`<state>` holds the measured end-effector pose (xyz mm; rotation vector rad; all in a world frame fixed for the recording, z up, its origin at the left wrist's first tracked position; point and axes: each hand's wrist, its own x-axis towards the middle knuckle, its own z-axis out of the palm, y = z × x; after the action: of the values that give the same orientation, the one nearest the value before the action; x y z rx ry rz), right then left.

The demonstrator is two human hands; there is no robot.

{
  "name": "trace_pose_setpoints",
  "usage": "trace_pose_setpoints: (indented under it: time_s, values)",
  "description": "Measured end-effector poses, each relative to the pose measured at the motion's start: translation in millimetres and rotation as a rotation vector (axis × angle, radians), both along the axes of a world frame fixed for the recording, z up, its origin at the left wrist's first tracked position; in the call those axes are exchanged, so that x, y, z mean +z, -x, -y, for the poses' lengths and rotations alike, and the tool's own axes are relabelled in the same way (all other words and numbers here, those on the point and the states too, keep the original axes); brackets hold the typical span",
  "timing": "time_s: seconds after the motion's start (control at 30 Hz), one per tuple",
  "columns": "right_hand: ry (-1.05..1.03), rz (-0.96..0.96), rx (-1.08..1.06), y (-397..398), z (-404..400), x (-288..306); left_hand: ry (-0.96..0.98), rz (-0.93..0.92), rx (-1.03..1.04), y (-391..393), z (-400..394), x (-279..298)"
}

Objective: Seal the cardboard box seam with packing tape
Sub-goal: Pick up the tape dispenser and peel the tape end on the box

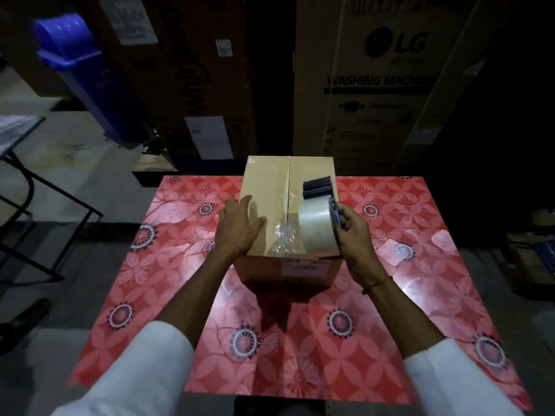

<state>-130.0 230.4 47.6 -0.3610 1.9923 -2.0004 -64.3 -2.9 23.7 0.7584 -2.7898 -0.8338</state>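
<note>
Two hands on the job. My left hand [240,225] lies open, fingers spread, palm flat on the left flap of the cardboard box [270,187]. My right hand [356,235] is closed round the tape dispenser [319,205], gripping it from the right side w/ the roll resting on the right flap near the front edge.

Step in hand, as I judge it: getting the tape anchored at the near end of the seam [288,187]. To do it well — keep the left palm pressing so the flaps stay level, centre the roll over the seam rather than beside it, then pull straight back w/ steady tension so no wrinkles form.

Box sits mid-desk on the red floral desk [390,295], plain tan, flaps shut, dark seam running front to back. Some clear tape [282,235] is crumpled at the near end of the seam — shiny, bunched, not flat. Rest of seam looks bare. White label on the front face.
</note>
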Motion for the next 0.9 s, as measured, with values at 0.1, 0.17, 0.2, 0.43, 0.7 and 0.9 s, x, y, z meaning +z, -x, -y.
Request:
trace_pose_setpoints:
  time_s: [0.1,0.17,0.2,0.43,0.7,0.9]
  values:
    - [-0.034,-0.038,0.017,3.0,9.3,-3.6,-0.185,0.021,-0.069,-2.9,4.2,-10.0]
    - [-0.042,-0.053,0.026,1.8,11.6,-3.8,-0.206,0.019,-0.065,-5.2,2.9,-9.7]
    - [-0.046,-0.059,0.029,0.3,11.8,-4.1,-0.213,0.019,-0.065,-6.3,1.9,-8.2]
    - [-0.079,-0.069,0.038,-27.6,-3.4,-10.4,-0.28,0.012,-0.012,-38.4,-15.4,-9.1]
    - [-0.097,-0.1,0.056,-64.6,-25.3,-10.2,-0.25,-0.021,0.002,-88.0,-42.2,-12.2]
    - [-0.084,-0.107,0.151,-65.7,-8.3,4.6,-0.258,-0.159,0.017,-82.4,-52.2,25.1]
